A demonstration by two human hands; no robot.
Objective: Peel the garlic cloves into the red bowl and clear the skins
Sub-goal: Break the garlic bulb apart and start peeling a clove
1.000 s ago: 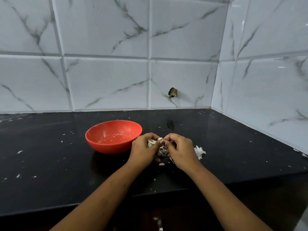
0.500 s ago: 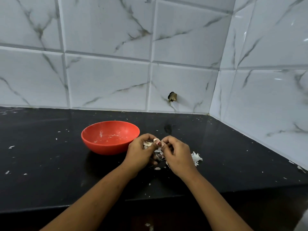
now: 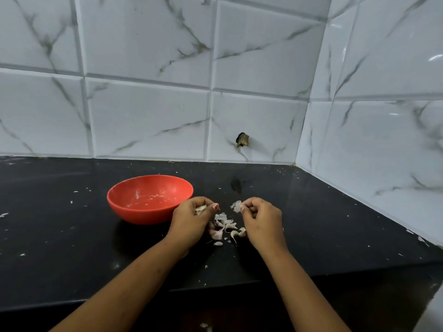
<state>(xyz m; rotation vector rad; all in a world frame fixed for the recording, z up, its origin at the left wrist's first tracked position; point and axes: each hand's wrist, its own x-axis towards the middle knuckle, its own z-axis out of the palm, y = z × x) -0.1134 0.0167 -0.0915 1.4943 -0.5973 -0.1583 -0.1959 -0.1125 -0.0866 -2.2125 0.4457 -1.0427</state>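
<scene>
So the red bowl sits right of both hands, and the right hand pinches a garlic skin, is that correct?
Not quite: the head view shows the red bowl left of the hands, beside the left hand; the right hand does pinch a garlic skin.

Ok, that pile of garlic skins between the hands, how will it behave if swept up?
Probably very light and floppy: the garlic skins are thin, curled flakes, so they may scatter rather than slide together. Flecks already dot the black counter, so expect strays. The piece the right hand pinches looks papery, probably tears easily.
</scene>
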